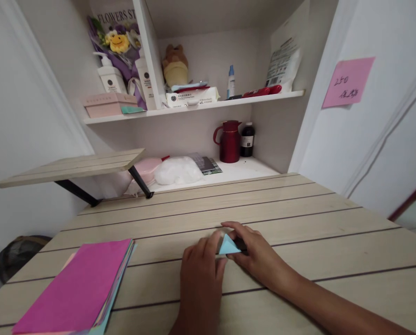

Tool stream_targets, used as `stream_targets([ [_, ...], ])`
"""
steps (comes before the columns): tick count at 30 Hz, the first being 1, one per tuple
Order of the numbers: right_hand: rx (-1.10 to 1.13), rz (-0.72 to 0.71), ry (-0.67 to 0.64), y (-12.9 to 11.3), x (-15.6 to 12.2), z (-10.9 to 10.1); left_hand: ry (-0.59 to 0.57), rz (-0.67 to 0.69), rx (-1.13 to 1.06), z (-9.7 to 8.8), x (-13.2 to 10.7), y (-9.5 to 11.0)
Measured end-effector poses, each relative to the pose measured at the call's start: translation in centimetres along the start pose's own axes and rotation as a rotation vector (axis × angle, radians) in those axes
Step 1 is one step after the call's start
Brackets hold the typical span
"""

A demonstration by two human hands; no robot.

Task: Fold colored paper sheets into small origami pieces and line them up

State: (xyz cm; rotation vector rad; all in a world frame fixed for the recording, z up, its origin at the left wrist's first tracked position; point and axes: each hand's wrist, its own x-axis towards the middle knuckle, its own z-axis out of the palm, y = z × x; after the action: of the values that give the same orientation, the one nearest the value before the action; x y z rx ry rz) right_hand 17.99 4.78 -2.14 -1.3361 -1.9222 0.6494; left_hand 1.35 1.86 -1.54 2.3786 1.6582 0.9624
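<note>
A small folded piece of light blue paper [228, 246] lies on the wooden table [298, 218], shaped like a triangle. My left hand [201, 270] presses on its left side with fingers curled together. My right hand [253, 251] covers its right side, fingers bent and pinching the paper's edge. Both hands rest on the tabletop near the front middle.
A stack of coloured paper sheets with a magenta one on top [78, 288] lies at the front left. A raised wooden shelf [71, 165] stands at the back left. Behind are a red jug [229, 141], a dark bottle [247, 138], and a pink sticky note [347, 82] on the right wall.
</note>
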Motion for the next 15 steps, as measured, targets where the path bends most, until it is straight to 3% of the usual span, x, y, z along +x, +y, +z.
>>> stream_targets([
  [4, -0.005, -0.006, 0.002, -0.14, -0.01, -0.13, 0.09, 0.014, -0.003, 0.17, -0.08, -0.05],
  [9, -0.004, -0.025, 0.01, -0.16, -0.04, -0.2, 0.037, 0.122, 0.059, 0.0, 0.16, 0.34],
  [15, 0.022, -0.048, 0.014, -0.02, 0.06, -0.18, 0.016, 0.11, 0.014, -0.15, 0.15, 0.4],
])
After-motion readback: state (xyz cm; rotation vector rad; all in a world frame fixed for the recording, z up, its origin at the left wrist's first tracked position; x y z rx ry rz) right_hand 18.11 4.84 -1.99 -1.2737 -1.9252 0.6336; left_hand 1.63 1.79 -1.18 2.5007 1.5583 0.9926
